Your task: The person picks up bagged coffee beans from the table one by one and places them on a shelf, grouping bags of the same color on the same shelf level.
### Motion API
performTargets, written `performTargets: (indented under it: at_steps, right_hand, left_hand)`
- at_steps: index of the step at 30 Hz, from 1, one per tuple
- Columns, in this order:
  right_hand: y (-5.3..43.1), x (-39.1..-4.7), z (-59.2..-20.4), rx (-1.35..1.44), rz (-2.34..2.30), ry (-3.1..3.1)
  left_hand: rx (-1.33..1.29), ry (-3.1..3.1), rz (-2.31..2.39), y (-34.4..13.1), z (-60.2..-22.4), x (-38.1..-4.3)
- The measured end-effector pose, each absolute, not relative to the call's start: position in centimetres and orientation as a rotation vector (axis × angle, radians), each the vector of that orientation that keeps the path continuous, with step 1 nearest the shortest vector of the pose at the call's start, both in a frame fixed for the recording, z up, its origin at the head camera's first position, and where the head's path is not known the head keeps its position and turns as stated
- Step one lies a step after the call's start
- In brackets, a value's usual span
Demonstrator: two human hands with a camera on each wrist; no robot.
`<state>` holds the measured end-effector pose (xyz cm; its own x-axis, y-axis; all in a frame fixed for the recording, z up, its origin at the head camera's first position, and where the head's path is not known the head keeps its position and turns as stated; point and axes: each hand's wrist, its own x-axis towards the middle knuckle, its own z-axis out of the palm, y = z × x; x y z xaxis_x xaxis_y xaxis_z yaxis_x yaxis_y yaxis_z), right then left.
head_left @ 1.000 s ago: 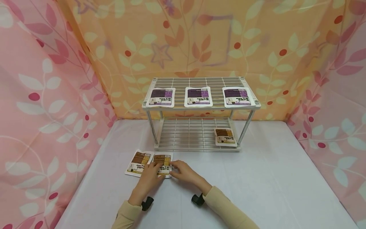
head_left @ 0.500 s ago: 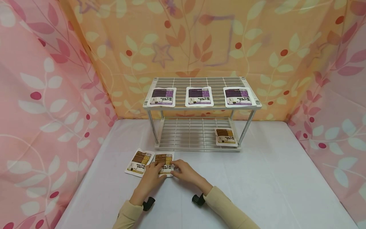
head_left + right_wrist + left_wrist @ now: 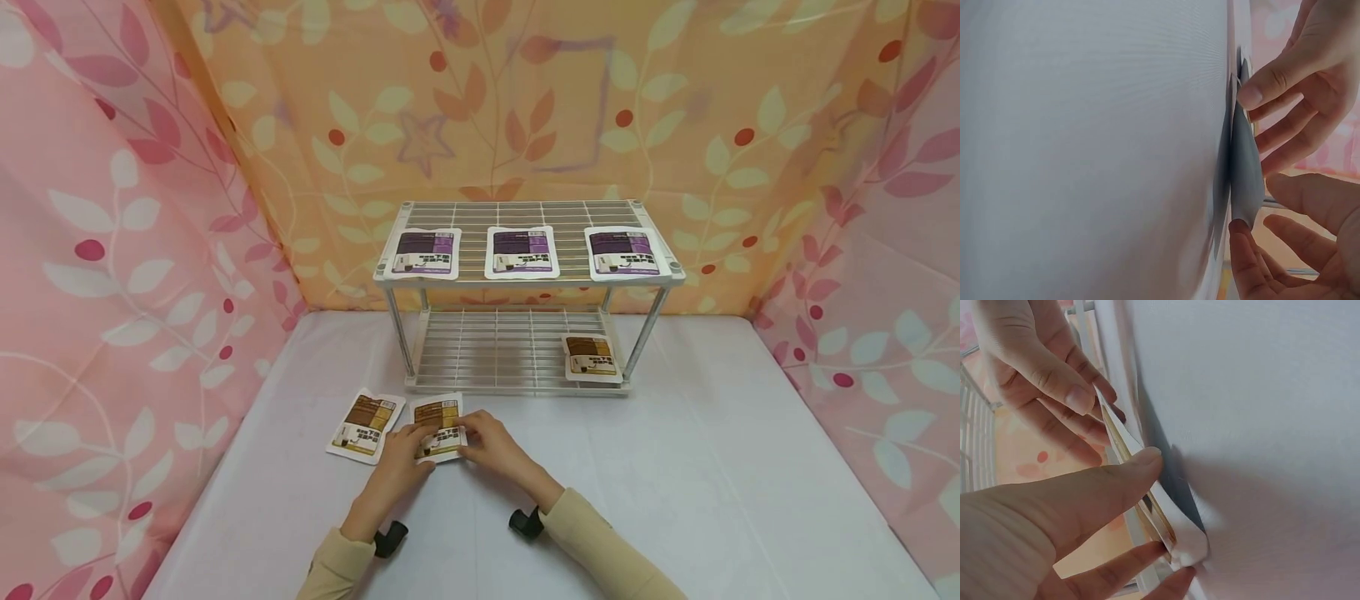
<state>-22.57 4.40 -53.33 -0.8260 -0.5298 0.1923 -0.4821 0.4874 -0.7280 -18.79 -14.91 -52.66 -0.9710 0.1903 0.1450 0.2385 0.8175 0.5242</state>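
A flat white pouch (image 3: 440, 414) with a brown and gold label stands at the table's front left, one edge slightly raised. My left hand (image 3: 399, 460) holds its left side, the thumb along the near edge in the left wrist view. At the right side, my right hand (image 3: 497, 443) grips the pouch edge between thumb and fingers. Seen from the right wrist, the pouch's plain underside (image 3: 1246, 165) tilts off the cloth, with a fingertip at its lower corner. A second brown and gold pouch (image 3: 365, 427) lies flat just left of my left hand.
Behind the hands is a white two-tier wire rack (image 3: 480, 350). Its upper shelf bears purple-label pouches, left (image 3: 426, 253), middle (image 3: 522, 252) and right (image 3: 626, 252). A brown and gold pouch (image 3: 591, 358) lies at the lower shelf's right end. Patterned cloth walls surround the table.
The pouch between my hands has shifted slightly right and turned a little, away from the second pouch. My right hand has moved slightly right and up with it.
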Motion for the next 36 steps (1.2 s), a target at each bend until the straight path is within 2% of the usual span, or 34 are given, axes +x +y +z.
performTargets:
  at_steps: [12,36]
  right_hand:
    - [5.2,-22.8,-53.4,-0.806,-1.448,2.636]
    - [7.9,-23.2,-53.0,-0.698,-1.542,2.625]
  left_hand:
    - [-0.312,-2.839,-1.067,-15.0,-52.2,-18.8]
    - [-0.371,-2.766,-1.128,-12.5,-51.5,-20.0]
